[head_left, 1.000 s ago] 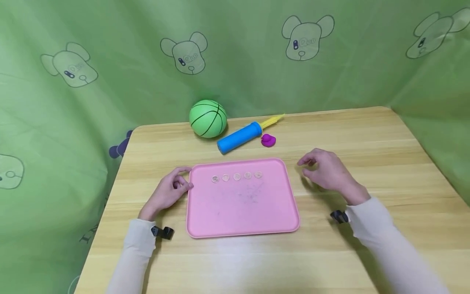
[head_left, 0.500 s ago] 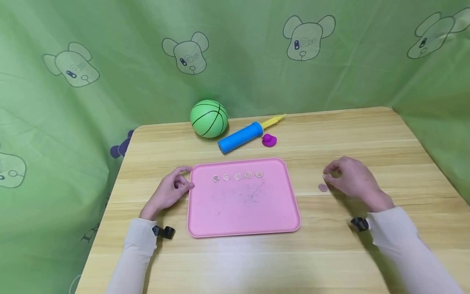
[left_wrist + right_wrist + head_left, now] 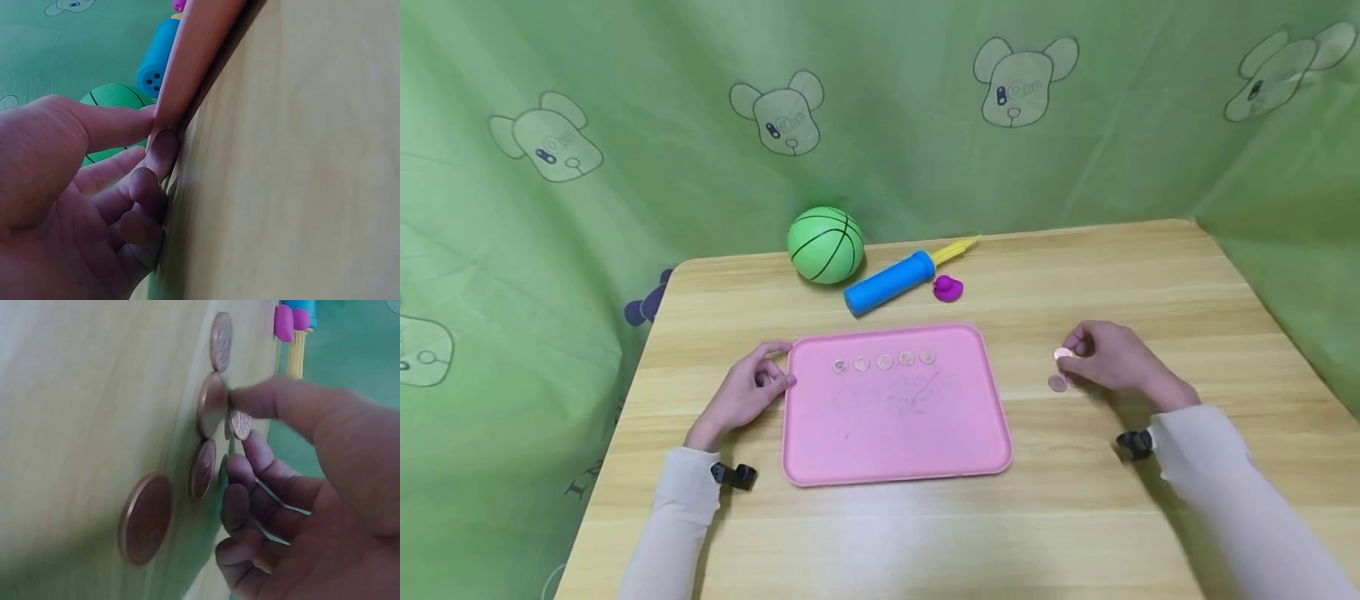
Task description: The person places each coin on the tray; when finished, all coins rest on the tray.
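My left hand (image 3: 743,390) holds the left rim of a pink tray (image 3: 895,446), its thumb and index finger at the edge in the left wrist view. On the tray, several coins (image 3: 884,362) lie in a row near the far side. To the right of the tray, my right hand (image 3: 1108,357) pinches a shiny coin (image 3: 241,423) between thumb and fingertip, just over the table. Below it lie several more copper-coloured coins (image 3: 147,519), close together on the wood. In the head view, the hand hides most of these, leaving one coin (image 3: 1057,383) plainly visible.
Behind the tray are a green ball (image 3: 826,245) with black lines, a blue hand pump (image 3: 890,283) with a yellow nozzle and a small purple rubber duck (image 3: 948,288). A green printed curtain (image 3: 895,167) hangs along the back and sides of the wooden table (image 3: 880,542).
My right hand has moved right, away from the tray's side, to the loose coins and now has one coin in its pinch. The left hand has stayed at the tray rim.
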A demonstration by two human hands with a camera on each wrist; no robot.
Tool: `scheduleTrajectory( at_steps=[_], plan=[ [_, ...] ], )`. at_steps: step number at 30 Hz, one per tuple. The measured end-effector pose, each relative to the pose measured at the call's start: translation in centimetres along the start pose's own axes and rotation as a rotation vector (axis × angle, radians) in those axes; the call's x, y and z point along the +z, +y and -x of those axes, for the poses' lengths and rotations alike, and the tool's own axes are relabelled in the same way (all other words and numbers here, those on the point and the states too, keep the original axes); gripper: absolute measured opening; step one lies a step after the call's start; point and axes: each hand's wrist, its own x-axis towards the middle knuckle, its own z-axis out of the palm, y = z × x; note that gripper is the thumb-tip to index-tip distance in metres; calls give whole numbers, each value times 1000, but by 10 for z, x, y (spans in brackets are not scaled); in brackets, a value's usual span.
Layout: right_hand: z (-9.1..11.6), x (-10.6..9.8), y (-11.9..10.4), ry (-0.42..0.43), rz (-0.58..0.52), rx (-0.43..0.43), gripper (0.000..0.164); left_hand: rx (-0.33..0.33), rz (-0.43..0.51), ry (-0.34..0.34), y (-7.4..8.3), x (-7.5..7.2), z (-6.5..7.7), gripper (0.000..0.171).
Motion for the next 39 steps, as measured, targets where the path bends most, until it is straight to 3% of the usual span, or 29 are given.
scheduleTrajectory(
  at_steps=[7,15,22,27,39],
  plan=[
    [-9,20,-8,131,-211,-127,13,-20,-2,8,-2,-2,4,53],
    [-31,39,-61,160,-331,-196,14,-17,-3,10,-3,-3,4,54],
    [-56,56,-113,50,-381,-257,15,-5,-13,23,-4,-1,0,54],
    [-63,76,-143,-36,-416,-303,14,-1,-5,14,-4,0,-2,53],
    [-75,111,-203,-202,-363,-340,12,-27,-37,9,-2,0,-2,54]
  ],
)
